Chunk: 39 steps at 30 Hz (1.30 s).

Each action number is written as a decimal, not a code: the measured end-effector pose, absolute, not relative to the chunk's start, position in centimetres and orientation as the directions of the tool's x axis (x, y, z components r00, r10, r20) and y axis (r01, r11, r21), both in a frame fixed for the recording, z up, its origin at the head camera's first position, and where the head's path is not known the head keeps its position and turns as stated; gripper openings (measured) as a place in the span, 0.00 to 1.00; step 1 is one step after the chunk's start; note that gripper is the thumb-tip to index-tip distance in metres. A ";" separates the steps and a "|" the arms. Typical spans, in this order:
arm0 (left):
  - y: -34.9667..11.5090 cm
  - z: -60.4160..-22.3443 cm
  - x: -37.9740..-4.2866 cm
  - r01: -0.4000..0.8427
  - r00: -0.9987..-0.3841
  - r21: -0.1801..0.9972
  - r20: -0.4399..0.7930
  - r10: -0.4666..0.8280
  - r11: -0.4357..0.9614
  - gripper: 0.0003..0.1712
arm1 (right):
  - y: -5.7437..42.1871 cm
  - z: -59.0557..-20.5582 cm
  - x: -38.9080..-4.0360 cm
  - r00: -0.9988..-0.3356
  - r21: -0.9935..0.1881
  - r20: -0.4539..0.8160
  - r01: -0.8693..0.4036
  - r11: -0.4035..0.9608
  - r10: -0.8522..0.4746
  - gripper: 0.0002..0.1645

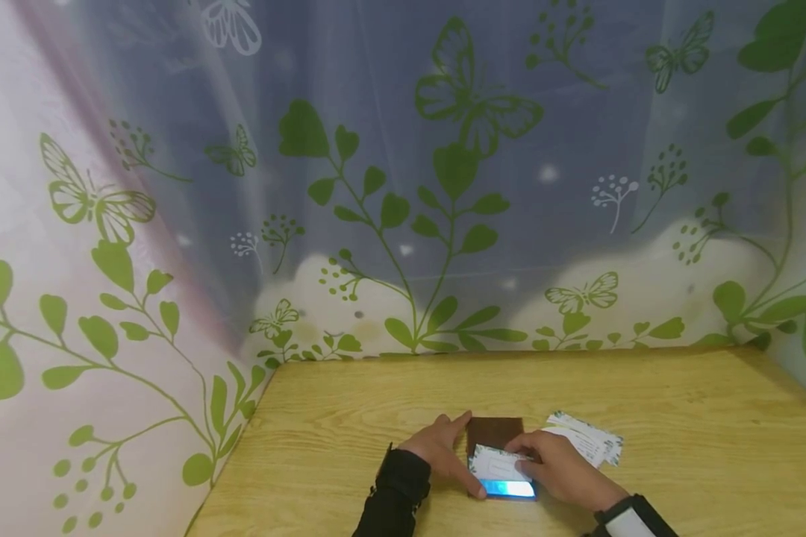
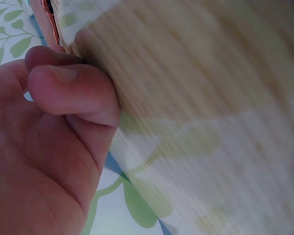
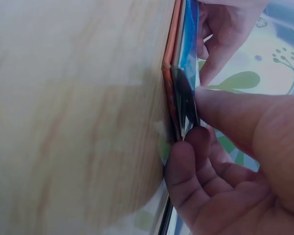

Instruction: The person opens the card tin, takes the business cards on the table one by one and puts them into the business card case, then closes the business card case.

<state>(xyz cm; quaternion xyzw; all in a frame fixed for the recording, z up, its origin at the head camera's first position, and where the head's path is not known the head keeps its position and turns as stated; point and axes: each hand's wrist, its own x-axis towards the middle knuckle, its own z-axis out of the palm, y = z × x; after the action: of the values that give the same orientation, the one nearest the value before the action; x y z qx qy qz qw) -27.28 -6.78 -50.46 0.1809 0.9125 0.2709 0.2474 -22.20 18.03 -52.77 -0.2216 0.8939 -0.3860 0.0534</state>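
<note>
A brown wallet (image 1: pixel 495 431) lies unfolded on the table, with a shiny blue strip (image 1: pixel 510 488) along its near part. Over it lies a white printed card (image 1: pixel 500 464) with a leafy border, its right end pinched by my right hand (image 1: pixel 567 470). My left hand (image 1: pixel 439 451) spans the wallet's left side, thumb at the near corner and forefinger by the far one. In the right wrist view, the wallet (image 3: pixel 171 93) appears edge-on, with my right thumb against the layers. In the left wrist view, some left-hand fingers (image 2: pixel 73 88) bend against the tabletop.
Several white leaf-bordered cards (image 1: pixel 587 436) lie overlapping just right of the wallet. The wood-grain table (image 1: pixel 349 403) meets a curtain (image 1: pixel 403 224) printed with leaves and butterflies at its back and left edges.
</note>
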 end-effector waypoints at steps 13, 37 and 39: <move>-6.7 -50.4 -27.1 0.180 -0.819 0.578 -0.361 0.447 0.796 0.71 | 17.9 -53.0 -22.2 -0.889 -0.736 0.074 -0.354 0.577 -0.452 0.11; -6.8 -50.6 -27.1 0.210 -0.820 0.584 -0.331 0.466 0.784 0.72 | 17.7 -52.9 -22.0 -0.918 -0.742 0.027 -0.283 0.607 -0.395 0.05; -6.8 -50.5 -27.1 0.215 -0.823 0.580 -0.325 0.465 0.786 0.72 | 17.7 -52.9 -22.0 -0.922 -0.739 0.043 -0.289 0.609 -0.386 0.05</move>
<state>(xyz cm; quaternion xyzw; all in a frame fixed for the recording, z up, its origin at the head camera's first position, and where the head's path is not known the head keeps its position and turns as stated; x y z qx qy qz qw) -27.12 -6.83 -50.53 0.1856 0.9159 0.2698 0.2322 -22.05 17.68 -52.88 -0.1885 0.8949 -0.3999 0.0604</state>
